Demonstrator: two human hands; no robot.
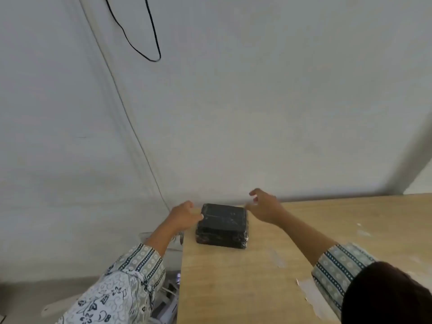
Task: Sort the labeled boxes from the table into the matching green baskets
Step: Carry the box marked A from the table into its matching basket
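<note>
A black box wrapped in shiny plastic lies at the far left corner of the wooden table. My left hand is at the box's left edge, fingers curled, its fingertips touching the top left corner. My right hand hovers just right of the box's far right corner with fingers spread, not holding it. No label on the box can be read, and no green basket is in view.
A white wall rises right behind the table, with a black cable hanging in a loop high up. Below the table's left edge lie white objects on the floor. Torn tape patches mark the tabletop.
</note>
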